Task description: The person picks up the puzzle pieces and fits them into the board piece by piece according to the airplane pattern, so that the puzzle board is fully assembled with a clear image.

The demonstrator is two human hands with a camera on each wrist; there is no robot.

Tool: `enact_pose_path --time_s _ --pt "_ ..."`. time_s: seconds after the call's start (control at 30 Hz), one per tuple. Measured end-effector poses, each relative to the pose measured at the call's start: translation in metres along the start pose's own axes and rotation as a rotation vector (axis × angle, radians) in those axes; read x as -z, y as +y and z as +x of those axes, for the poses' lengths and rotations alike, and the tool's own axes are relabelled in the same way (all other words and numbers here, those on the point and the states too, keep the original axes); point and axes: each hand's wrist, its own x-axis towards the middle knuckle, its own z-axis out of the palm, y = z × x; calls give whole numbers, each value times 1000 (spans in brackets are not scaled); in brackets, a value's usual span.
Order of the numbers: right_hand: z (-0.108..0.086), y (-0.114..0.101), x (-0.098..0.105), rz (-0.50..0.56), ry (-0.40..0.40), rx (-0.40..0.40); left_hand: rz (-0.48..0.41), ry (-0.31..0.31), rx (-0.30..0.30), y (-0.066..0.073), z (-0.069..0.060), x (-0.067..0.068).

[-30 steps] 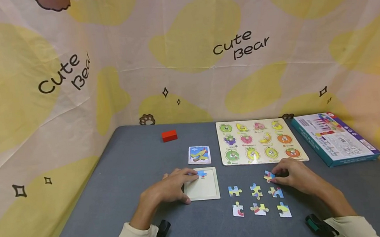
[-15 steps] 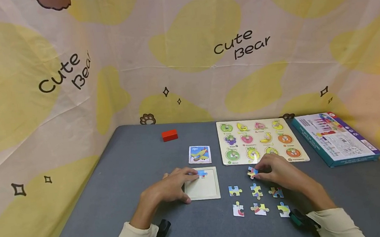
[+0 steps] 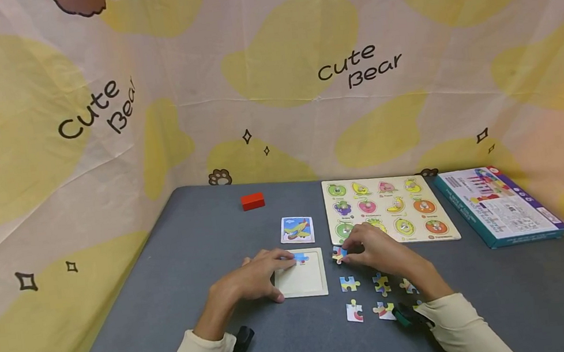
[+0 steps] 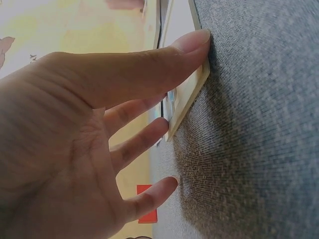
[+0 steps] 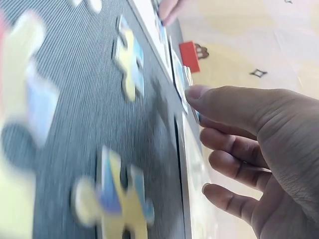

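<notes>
My left hand (image 3: pixel 256 276) rests at the left side of a square cream puzzle tray (image 3: pixel 308 282), fingers extended, its thumb at the near left corner. In the left wrist view, the thumb touches the tray's edge. A blue jigsaw piece (image 3: pixel 301 257) lies in the tray's upper left, partly under the fingertips. Just right of the tray, my right hand (image 3: pixel 380 249) pinches a multicoloured jigsaw piece (image 3: pixel 339 255) between thumb and fingers. Several loose jigsaw pieces (image 3: pixel 349 284) lie below that hand; its wrist and sleeve cover some of them.
A card with a yellow plane (image 3: pixel 297 230) lies just behind the tray. Farther back are a red block (image 3: pixel 252 201), a fruit board (image 3: pixel 404 206) and a teal-edged box (image 3: pixel 502 206). A printed cloth wall (image 3: pixel 291 70) encloses the grey table (image 3: pixel 204 225).
My right hand has carried the pinched jigsaw piece leftward, from the right end of the loose pieces to near the tray. My left hand has stayed in place on the tray.
</notes>
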Motion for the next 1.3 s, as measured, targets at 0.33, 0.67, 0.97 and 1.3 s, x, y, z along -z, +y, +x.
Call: enact_pose_path --time_s 0.33,0.67,0.97,1.3 --pt "26 -16 -18 -42 -42 68 -13 -9 19 0 3 0" --pt "38 -28 -30 -75 -70 65 -9 -11 16 0 4 0" --pt "38 -33 -34 -26 -72 68 2 -4 26 -1 4 -1" --pt "39 -35 -40 -34 -63 81 -1 -1 29 -1 3 -2"
